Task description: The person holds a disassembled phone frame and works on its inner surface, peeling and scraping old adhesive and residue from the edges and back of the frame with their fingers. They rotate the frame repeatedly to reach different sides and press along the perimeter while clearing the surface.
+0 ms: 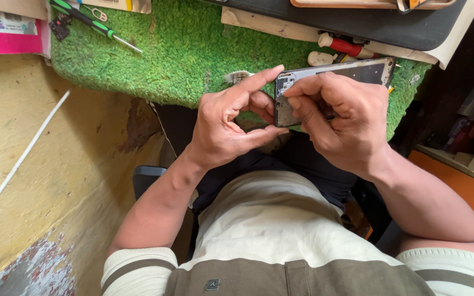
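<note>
A: How far along is the work?
B: The opened phone frame [333, 87] is held over the near edge of the green mat [182, 49], pinched by the left hand [226, 126] and right hand [341, 118]. It is not yet closed up.
A: And tools?
B: The green screwdriver [91, 23] is left untouched at the mat's far corner.

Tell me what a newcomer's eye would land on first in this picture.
At centre, the left hand and right hand pinch an opened phone frame above the person's lap. Behind them a bright green fuzzy mat covers the bench, with a green-handled screwdriver lying at its upper left. Left of the person, a worn yellow wall shows peeling paint.
</note>
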The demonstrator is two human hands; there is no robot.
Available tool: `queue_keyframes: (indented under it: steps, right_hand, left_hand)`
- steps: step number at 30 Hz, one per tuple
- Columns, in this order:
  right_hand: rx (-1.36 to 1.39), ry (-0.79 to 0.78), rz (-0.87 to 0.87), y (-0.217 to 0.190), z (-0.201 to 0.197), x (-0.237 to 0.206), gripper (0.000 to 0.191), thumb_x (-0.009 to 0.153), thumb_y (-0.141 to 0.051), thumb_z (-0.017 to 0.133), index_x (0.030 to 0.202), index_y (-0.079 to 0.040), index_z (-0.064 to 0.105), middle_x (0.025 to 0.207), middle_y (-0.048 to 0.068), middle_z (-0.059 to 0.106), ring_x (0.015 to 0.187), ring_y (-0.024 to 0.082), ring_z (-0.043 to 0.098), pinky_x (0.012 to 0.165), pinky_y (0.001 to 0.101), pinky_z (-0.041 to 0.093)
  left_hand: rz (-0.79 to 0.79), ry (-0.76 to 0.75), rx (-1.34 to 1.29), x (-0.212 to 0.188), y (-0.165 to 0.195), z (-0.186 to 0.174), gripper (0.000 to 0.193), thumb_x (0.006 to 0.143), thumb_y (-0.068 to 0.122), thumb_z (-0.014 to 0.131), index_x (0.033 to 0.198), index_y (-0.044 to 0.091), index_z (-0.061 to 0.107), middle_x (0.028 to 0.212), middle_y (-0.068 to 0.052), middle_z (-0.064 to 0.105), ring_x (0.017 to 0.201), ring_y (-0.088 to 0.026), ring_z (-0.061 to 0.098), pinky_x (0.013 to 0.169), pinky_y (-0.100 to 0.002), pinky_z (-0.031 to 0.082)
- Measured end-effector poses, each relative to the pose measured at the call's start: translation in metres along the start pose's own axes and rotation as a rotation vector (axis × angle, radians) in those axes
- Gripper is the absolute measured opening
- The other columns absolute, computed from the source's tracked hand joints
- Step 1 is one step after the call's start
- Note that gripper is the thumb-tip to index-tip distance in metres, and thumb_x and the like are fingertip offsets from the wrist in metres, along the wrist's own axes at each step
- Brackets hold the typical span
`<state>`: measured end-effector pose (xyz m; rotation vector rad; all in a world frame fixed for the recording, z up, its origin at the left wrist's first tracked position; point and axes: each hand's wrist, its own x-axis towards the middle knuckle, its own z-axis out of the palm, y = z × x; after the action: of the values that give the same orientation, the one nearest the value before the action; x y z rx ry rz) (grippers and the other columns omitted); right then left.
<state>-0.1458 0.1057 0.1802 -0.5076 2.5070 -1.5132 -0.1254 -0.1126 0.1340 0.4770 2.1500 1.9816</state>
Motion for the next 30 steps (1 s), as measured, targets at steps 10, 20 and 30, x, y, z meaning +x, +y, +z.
queue_keyframes:
  steps: [10, 20, 30]
  right_hand:
    - [-0.038, -0.061, -0.009, 0.000, -0.005, 0.003, 0.005, 0.100, 0.002, 0.072, 0.104, -0.001, 0.070, 0.085, 0.006, 0.070, 0.070, 0.012, 0.071, 0.063, 0.0245, 0.054]
    - [-0.173, -0.205, -0.100, 0.003, -0.015, 0.008, 0.012, 0.092, -0.001, 0.075, 0.102, -0.008, 0.073, 0.081, 0.007, 0.068, 0.071, 0.022, 0.068, 0.063, 0.0315, 0.050]
    - [0.229, -0.003, 0.075, 0.012, -0.005, 0.002, 0.004, 0.108, 0.005, 0.064, 0.109, 0.003, 0.066, 0.086, 0.004, 0.068, 0.063, 0.004, 0.064, 0.053, 0.0174, 0.052]
  left_hand:
    - [-0.010, 0.002, 0.006, -0.001, -0.001, 0.000, 0.081, 0.083, -0.002, 0.091, 0.153, 0.007, 0.051, 0.094, -0.003, 0.075, 0.086, -0.007, 0.075, 0.085, -0.021, 0.062]
    - [-0.018, -0.009, -0.040, -0.003, -0.001, 0.002, 0.080, 0.086, -0.004, 0.089, 0.155, 0.006, 0.050, 0.096, -0.004, 0.075, 0.087, -0.008, 0.075, 0.085, -0.022, 0.063]
    - [-0.247, 0.113, -0.159, 0.003, 0.015, 0.008, 0.060, 0.097, -0.002, 0.081, 0.151, 0.000, 0.055, 0.096, -0.005, 0.074, 0.084, -0.007, 0.067, 0.078, -0.023, 0.059]
